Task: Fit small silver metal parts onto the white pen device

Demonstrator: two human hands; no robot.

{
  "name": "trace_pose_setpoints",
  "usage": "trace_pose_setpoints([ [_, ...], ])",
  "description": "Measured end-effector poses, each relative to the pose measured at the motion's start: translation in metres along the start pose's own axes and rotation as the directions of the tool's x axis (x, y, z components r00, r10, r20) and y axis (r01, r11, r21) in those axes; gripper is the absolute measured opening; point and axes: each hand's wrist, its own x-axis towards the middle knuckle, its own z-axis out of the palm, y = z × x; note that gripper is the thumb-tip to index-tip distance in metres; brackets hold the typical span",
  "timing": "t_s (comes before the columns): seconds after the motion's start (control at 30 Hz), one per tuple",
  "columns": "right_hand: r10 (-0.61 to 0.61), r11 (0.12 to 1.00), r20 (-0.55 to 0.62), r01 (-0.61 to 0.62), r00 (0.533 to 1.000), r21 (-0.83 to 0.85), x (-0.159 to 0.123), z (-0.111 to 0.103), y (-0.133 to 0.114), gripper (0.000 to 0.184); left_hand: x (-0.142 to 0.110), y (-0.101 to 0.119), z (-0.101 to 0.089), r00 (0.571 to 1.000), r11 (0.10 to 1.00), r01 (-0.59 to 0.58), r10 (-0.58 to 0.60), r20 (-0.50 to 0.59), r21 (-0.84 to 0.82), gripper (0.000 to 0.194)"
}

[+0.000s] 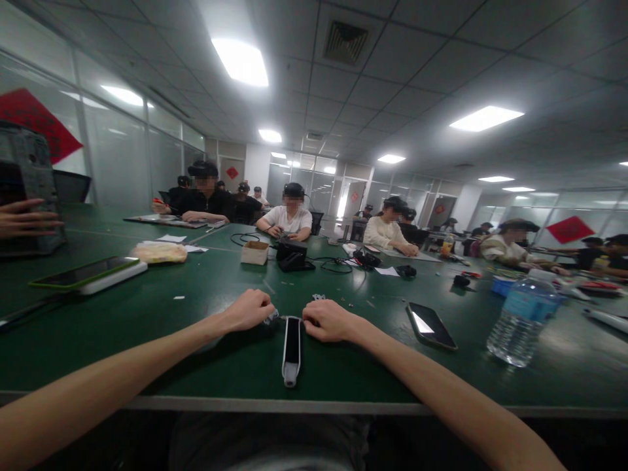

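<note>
The left hand [248, 311] is curling closed over a small silvery part [270, 318], working just beside the right hand [328, 320]. The right hand's fingers are pressing against the top end of a slim white-and-black device [292, 350], though whether they are gripping it is unclear. The device is lying on the green tabletop [206, 356] just below both hands, with a smartphone [430, 326] resting right of the right hand.

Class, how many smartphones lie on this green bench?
2: one black phone right of the right hand, one green-edged phone at far left, on a white bar. Others may be hidden.
</note>
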Motion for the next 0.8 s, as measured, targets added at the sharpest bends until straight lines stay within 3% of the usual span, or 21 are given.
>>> trace_pose_setpoints([
  [0.8,0.002,1.000,0.013,-0.002,1.000,-0.002,0.0008,0.0006,0.0003,0.019,0.0005,-0.0021,0.0015,1.000,0.998,-0.023,0.023,-0.002,-0.059,0.032],
])
